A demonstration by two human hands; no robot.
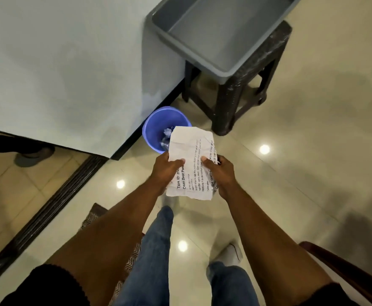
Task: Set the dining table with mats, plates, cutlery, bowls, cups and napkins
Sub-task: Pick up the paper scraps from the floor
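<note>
Both hands hold a creased printed sheet of paper [190, 160] out in front of the body, above the glossy tiled floor [291, 173]: the left hand [166, 167] pinches its left edge with the thumb on top, and the right hand [219, 171] pinches its right edge the same way. The far end of the sheet overlaps the rim of a blue bin [156, 129] that stands on the floor against the white wall [59, 62], with crumpled scraps inside. Beyond it a grey tub [202, 40] rests on a dark stool [235, 96]; none of the tableware is in view.
</note>
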